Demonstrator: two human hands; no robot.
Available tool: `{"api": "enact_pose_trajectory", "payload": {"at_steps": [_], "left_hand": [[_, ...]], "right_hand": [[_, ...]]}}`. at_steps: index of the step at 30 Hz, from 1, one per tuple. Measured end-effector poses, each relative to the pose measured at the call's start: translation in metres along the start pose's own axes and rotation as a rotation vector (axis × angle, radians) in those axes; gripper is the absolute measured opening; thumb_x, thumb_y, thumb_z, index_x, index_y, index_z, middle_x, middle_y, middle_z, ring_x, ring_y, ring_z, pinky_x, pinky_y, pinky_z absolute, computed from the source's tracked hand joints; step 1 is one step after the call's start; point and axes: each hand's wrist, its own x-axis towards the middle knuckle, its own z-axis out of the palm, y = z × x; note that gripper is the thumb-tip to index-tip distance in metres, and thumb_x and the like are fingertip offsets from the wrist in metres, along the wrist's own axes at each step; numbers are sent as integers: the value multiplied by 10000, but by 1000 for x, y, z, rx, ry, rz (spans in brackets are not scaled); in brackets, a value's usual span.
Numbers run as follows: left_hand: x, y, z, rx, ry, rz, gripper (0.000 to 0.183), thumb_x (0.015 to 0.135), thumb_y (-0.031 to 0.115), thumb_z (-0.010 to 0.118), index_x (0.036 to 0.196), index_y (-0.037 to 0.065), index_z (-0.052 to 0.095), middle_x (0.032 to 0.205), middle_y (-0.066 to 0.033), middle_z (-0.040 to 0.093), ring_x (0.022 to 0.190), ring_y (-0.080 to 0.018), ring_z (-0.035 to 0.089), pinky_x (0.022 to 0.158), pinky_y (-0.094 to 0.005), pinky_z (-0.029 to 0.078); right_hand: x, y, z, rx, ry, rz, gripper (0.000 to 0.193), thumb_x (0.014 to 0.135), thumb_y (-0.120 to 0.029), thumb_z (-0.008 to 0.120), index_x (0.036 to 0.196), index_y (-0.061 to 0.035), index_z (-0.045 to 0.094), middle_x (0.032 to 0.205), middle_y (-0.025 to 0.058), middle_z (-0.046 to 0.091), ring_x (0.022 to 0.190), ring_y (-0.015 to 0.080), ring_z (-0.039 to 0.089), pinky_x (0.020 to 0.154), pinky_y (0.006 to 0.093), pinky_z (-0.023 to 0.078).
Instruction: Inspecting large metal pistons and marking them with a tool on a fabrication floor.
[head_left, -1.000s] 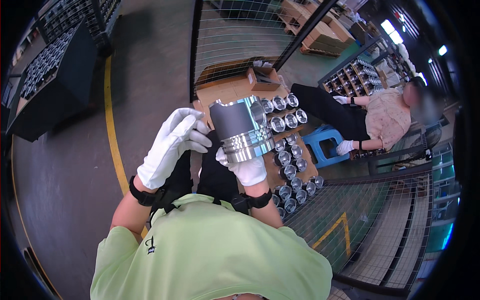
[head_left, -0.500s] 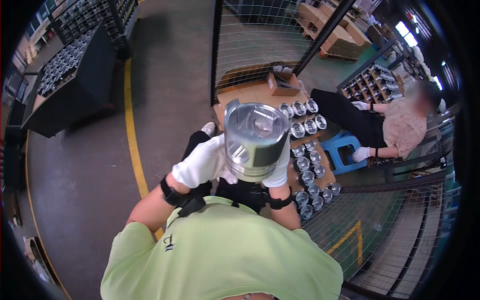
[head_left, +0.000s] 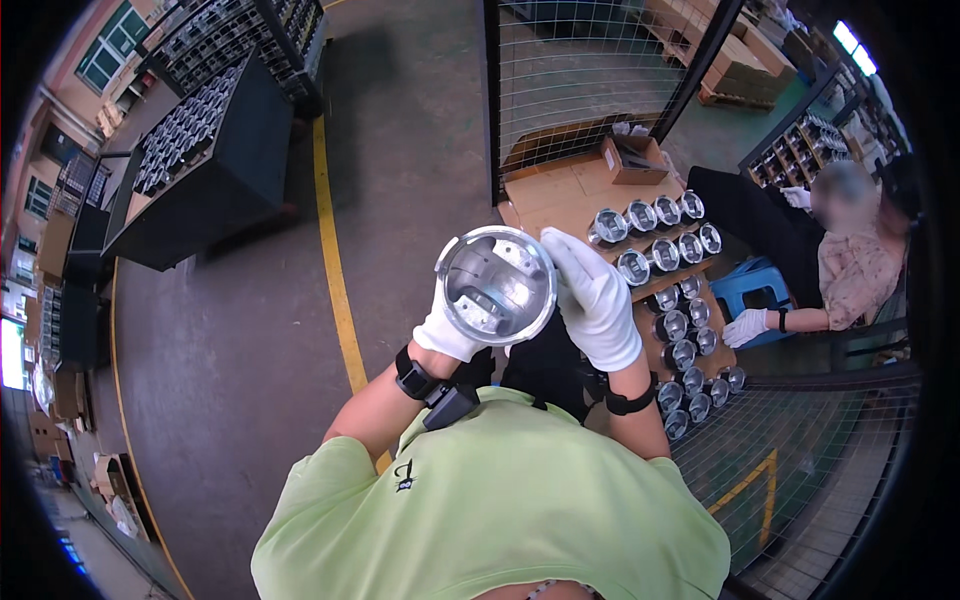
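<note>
**One piston [head_left: 500, 285] was in hand while others stood in rows**

The gloved left hand [head_left: 448, 328] gripped the piston from its left side, above the lap, its hollow end turned up toward the view. The gloved right hand [head_left: 602, 318] was unclenched, fingers straight and together at the right rim; whether they touched was hard to tell, and its thumb was hidden.

To the right, the upper pistons [head_left: 665, 255] and lower pistons [head_left: 680, 355] stood on cardboard [head_left: 555, 195]. Handling of the held piece seemed unfinished, as it was not set down; nothing visible showed which standing ones were done or left.
</note>
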Motion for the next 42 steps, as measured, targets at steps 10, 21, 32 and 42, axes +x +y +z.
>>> {"api": "enact_pose_trajectory", "payload": {"at_steps": [10, 21, 32, 42], "left_hand": [[16, 9, 20, 233, 397, 154, 425, 975, 414, 445, 1205, 94, 604, 1198, -80, 634, 1114, -256, 587, 987, -425, 470], [39, -1, 10, 581, 476, 63, 468, 982, 396, 386, 1221, 55, 600, 1181, -130, 661, 1092, -281, 619, 985, -413, 484], [62, 53, -89, 653, 732, -102, 360, 969, 440, 495, 1042, 110, 617, 1015, -78, 666, 852, -215, 630, 713, -352, 494], [35, 71, -154, 1311, 978, -87, 91, 964, 169, 601, 928, 94, 638, 805, -18, 663, 691, -110, 631, 661, -251, 524]], "right_hand": [[-5, -19, -17, -139, 272, 43, 363, 785, -67, 692, 1144, -38, 646, 1018, 101, 658, 913, 301, 620, 769, 417, 496], [-12, -8, 34, -7, 22, 216, 403, 763, -164, 712, 1143, -53, 634, 850, 94, 659, 766, 279, 640, 740, 419, 493], [-43, 111, 53, 303, -29, 976, 367, 872, -347, 618, 1175, -142, 639, 1037, 155, 691, 967, 355, 655, 840, 422, 526], [-76, 270, 135, -116, -428, 1076, 228, 842, -244, 592, 1045, -175, 668, 982, 132, 701, 949, 345, 673, 803, 475, 521]]}}
